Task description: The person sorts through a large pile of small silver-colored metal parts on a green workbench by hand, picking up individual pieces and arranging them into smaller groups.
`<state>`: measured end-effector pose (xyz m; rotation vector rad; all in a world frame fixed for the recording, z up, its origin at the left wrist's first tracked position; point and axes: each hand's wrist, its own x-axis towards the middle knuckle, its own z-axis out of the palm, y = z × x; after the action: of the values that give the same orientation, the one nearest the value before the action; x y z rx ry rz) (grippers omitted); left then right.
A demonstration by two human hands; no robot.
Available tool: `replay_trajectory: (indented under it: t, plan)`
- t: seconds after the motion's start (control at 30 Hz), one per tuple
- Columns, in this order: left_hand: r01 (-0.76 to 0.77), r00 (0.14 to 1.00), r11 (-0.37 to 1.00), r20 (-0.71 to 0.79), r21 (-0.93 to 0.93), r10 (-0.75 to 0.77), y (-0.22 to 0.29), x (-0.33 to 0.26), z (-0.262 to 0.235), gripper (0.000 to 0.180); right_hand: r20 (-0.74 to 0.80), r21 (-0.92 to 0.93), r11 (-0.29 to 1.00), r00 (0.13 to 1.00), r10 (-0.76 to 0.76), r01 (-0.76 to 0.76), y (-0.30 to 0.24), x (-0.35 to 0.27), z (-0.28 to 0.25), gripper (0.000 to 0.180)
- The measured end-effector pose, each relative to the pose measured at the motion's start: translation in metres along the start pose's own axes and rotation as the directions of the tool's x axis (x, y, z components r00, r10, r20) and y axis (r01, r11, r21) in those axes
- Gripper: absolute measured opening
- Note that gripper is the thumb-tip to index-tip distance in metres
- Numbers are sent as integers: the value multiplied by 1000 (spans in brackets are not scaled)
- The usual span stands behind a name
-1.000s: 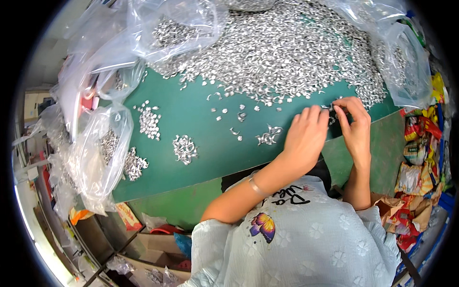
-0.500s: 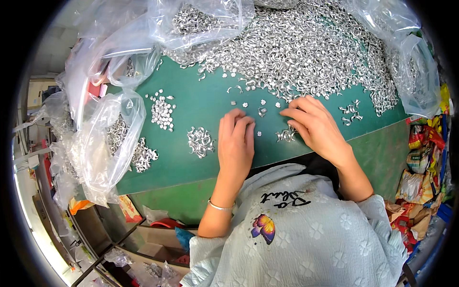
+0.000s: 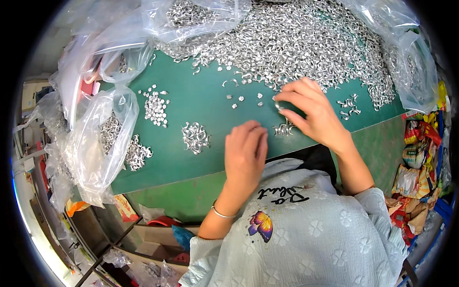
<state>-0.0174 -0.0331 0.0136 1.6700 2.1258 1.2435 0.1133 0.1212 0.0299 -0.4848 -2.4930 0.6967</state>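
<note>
My right hand (image 3: 308,112) is over the green tabletop (image 3: 210,91), with a small curved silver metal piece (image 3: 277,104) between thumb and fingertips. Just below it lies a small cluster of similar curved pieces (image 3: 284,129). My left hand (image 3: 245,155), slightly blurred, is near the table's front edge with its fingers curled together; what they may hold is hidden. Left of it sits a round heap of curved pieces (image 3: 195,137). Several tiny flower-shaped metal bits (image 3: 241,98) are scattered beyond the hands, and more of them form a group (image 3: 156,109) farther left.
A large pile of curved metal pieces (image 3: 306,43) spreads across the back. Clear plastic bags (image 3: 103,148) with metal parts stand at the left, and another bag (image 3: 417,71) at the right. A small group of pieces (image 3: 349,106) lies right of my right hand. Colourful packets (image 3: 415,143) fill the right side.
My left hand has moved toward me and a little right, away from the scattered bits. My right hand has shifted slightly away from me, and a curved piece now shows at its fingertips.
</note>
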Motion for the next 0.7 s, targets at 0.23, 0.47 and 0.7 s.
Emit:
replay_trajectory:
  t: [0.23,0.47,0.7]
  plan:
    - [-31,998,996,56,81,27,3,-2,16,22,214,54,978,959,185,-201,2,-39,-15,33]
    - [38,994,994,101,98,-48,-16,0,6,22,224,49,963,943,247,-264,-7,-41,-9,46]
    - [38,999,993,-32,-110,-42,-23,30,20,26,268,118,964,942,200,-238,-17,-36,3,44]
